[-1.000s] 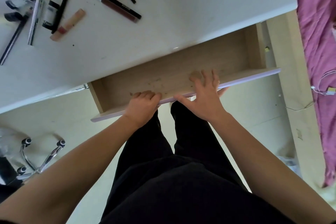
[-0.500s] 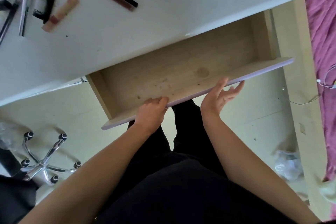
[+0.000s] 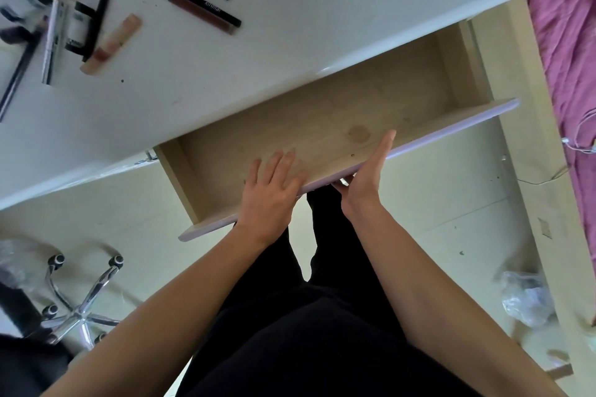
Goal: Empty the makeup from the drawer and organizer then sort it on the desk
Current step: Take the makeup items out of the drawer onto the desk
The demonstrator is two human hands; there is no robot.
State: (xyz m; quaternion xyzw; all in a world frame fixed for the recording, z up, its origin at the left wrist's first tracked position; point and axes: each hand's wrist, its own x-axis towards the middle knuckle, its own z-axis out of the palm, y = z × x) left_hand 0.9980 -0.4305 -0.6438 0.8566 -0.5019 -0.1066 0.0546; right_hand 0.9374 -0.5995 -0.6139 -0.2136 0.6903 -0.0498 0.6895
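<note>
Head view, item list. Shallow pale-wood drawer with lilac front (image 3: 451, 124), standing open beneath the glossy white desk top (image 3: 322, 26); its visible floor shows only stains, so the emptying step looks done. Left hand (image 3: 271, 190): flat, fingers straight and spread, lying over the drawer front onto the floor, probably feeling for leftovers. Right hand (image 3: 367, 177): edge-on against the drawer front, fingers straight, gripping nothing, likely bracing it. Loose makeup tubes and pencils (image 3: 200, 6): on the desk beyond the drawer's left end, unsorted.
</note>
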